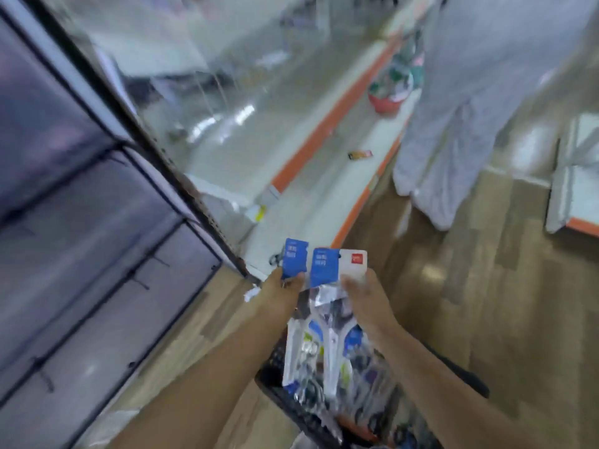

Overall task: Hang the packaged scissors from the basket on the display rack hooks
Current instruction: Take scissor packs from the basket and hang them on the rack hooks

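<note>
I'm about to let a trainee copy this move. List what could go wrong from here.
1. Each hand holds a scissors pack only by its top card: the left hand pinches the blue-topped pack, the right hand the blue-and-white one. A loose pinch could let one drop.
2. The black basket sits low under the forearms and may get knocked.
3. The rack hooks are thin and off to the left, easy to miss.

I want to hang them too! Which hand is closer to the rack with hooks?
Left. The left hand, holding a scissors pack, is nearer the display rack; the right hand is farther right, over the basket.
</note>
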